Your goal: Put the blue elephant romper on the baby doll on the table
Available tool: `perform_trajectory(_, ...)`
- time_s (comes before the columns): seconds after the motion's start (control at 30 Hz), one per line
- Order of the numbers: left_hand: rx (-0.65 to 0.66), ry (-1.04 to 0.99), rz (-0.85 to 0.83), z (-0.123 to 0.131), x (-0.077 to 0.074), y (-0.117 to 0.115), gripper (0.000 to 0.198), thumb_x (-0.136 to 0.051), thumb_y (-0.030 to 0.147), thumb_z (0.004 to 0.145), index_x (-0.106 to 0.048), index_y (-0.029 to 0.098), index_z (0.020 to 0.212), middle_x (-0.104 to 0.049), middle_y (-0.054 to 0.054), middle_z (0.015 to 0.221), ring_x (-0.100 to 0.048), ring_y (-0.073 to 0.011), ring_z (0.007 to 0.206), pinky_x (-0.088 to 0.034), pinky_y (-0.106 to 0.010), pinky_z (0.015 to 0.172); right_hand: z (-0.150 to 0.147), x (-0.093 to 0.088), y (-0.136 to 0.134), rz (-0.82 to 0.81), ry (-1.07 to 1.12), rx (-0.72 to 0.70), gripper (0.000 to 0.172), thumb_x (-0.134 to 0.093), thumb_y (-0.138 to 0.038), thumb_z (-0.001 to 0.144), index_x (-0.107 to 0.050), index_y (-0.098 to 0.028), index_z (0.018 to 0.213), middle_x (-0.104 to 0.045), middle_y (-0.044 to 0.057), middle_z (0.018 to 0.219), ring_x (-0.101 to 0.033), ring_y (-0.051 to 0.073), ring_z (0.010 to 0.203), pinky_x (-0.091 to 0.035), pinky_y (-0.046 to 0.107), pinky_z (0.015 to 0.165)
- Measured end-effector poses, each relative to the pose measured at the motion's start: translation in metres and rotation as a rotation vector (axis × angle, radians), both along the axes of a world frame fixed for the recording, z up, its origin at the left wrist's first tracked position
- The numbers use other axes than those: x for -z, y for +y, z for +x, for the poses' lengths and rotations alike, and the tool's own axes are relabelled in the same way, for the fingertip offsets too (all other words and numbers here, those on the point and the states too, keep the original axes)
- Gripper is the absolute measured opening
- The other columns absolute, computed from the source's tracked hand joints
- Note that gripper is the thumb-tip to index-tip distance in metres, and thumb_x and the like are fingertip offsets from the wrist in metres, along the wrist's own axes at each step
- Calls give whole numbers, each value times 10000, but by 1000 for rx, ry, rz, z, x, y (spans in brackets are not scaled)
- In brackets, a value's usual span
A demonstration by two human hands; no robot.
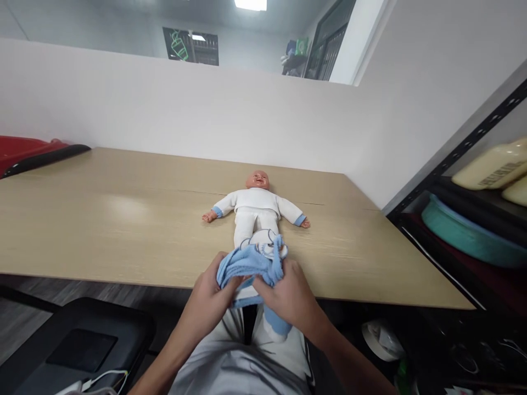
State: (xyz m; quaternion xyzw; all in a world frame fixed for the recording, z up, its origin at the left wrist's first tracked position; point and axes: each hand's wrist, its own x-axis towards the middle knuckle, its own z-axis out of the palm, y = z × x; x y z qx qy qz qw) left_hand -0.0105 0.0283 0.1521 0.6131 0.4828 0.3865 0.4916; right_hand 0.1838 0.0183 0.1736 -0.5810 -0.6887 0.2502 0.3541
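Note:
A baby doll (256, 208) in a white suit with blue cuffs lies on its back on the wooden table (123, 219), head pointing away from me. Its legs reach the table's near edge. My left hand (208, 299) and my right hand (288, 296) are both closed on a bunched blue garment (251, 263) gathered around the doll's lower legs. A blue-socked foot (275, 323) of the doll sticks out below my right hand, over the table's edge.
A white partition wall (164, 109) stands behind the table. A black metal shelf (473, 219) at the right holds a teal round item (465, 236) and cream bottles (489, 167). A red object (20, 148) lies at far left. A black chair (78, 340) stands lower left.

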Motion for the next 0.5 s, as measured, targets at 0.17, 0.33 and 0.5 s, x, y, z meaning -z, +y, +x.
perform_trajectory(0.17, -31, 376, 119, -3, 19, 17, 275, -512, 380, 1009, -574, 216, 1221, -780, -84, 1015, -746, -320, 962, -491, -353, 809, -5, 12, 11, -38, -236, 14, 314, -663, -225, 902, -696, -177, 1210, -767, 145, 1177, -720, 329, 1137, -541, 406, 985)
perform_trajectory(0.33, 61, 745, 161, 4, 48, 27, 220, -463, 258, 1016, -643, 209, 1131, -802, -117, 958, -760, -350, 1007, -433, -423, 966, -7, 47, 18, -73, -398, -4, 424, -575, -124, 934, -636, -129, 1354, -674, 203, 1365, -665, 349, 1268, -530, 436, 1063)
perform_trajectory(0.5, 74, 686, 177, 2, 50, 35, 212, -490, 218, 983, -653, 223, 1119, -792, -79, 955, -735, -312, 958, -421, -429, 995, -6, 63, 22, -92, -421, -40, 486, -571, -65, 898, -648, -179, 1365, -670, 174, 1387, -662, 338, 1281, -533, 429, 1078)
